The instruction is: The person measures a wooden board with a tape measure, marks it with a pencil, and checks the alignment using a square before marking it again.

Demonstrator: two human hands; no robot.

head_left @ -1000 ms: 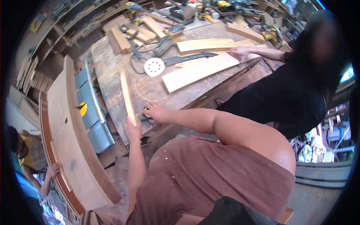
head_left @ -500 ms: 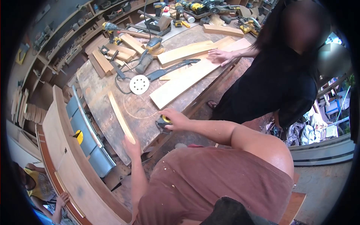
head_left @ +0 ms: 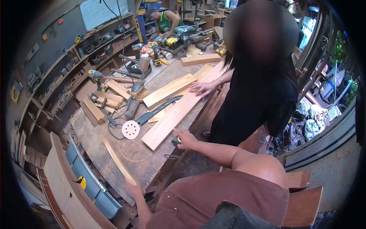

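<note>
In my left hand is the near end of a thin, slightly curved wooden strip, whose far part reaches over the worktable. My right hand is closed around a small black-and-yellow tape measure, partly hidden by the fingers. Its index finger is stretched towards the side of a long, pale plank. Another person's hand lies flat on that plank farther up. Left of the plank's near end sits a round white sanding disc with holes.
A person in black stands at the table's right side. A sander, a cordless drill and wood offcuts crowd the far left. Another person in green bends over behind. Curved wooden panels stand at left.
The view has tilted up, bringing the person in green into sight. My right hand has moved up beside the plank, its index finger now stretched out. My left hand still grips the strip.
</note>
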